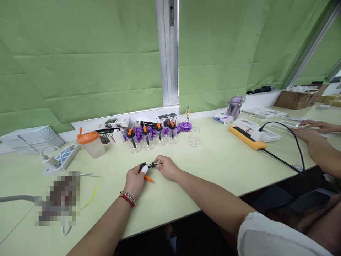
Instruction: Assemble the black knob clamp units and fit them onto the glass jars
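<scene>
My left hand [135, 182] is closed around a black bottle top [143, 165] with an orange lever [148, 178] sticking out below. A white covering sits on one finger of that hand. My right hand [167, 168] pinches a thin black stem [152, 165] at the bottle top's right side; whether the two parts are joined I cannot tell. Beyond my hands stand several transparent bottles [147, 143] with black-and-orange tops and dark stems inside. To their right, one transparent bottle [194, 138] stands upright without a top.
Purple ring-shaped parts [185, 126] and printed boxes [114, 137] lie behind the bottles. An orange-lidded cup [92, 144] and a power strip [64, 156] are left. At right are a yellow power strip [246, 138], card stacks and a co-worker's hands [310, 129].
</scene>
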Action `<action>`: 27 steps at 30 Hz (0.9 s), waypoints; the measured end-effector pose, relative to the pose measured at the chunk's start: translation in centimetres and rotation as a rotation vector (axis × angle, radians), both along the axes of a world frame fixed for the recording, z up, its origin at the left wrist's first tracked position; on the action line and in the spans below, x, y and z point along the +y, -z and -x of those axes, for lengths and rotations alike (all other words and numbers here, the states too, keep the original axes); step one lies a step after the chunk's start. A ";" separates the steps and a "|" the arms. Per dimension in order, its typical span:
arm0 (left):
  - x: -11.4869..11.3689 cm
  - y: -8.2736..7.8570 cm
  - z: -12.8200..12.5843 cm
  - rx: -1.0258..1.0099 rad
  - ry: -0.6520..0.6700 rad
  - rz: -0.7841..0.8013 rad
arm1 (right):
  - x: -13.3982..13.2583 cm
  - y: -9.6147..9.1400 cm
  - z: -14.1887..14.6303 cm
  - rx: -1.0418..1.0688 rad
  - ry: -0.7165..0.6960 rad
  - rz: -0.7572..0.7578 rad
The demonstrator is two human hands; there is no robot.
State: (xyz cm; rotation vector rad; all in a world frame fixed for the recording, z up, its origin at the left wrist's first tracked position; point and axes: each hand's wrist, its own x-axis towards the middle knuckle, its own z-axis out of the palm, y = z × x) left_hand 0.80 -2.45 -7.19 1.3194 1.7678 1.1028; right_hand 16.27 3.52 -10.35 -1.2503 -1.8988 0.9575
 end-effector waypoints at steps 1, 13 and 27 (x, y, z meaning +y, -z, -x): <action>0.0 0.0 0.0 -0.001 0.002 -0.002 | -0.1 -0.1 0.0 0.000 0.002 -0.005; 0.2 0.1 0.0 0.066 0.035 -0.055 | 0.1 -0.6 0.2 -0.046 0.004 0.037; 0.2 0.1 0.0 0.080 0.036 -0.078 | -0.6 -1.3 -0.1 -0.030 -0.009 0.033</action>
